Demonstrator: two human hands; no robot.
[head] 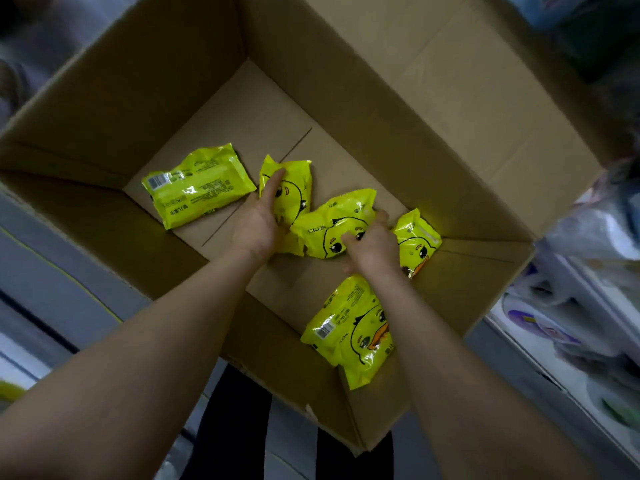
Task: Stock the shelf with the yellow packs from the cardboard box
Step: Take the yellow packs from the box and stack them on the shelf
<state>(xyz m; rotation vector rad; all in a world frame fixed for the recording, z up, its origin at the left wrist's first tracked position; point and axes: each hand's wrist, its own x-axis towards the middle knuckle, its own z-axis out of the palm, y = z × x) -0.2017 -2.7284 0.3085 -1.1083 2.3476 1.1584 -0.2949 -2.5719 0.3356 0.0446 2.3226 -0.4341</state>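
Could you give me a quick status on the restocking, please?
Left hand on one pack, grip unclear. Right hand grips centre pack. In box: other packs, loose. Nothing blocking.
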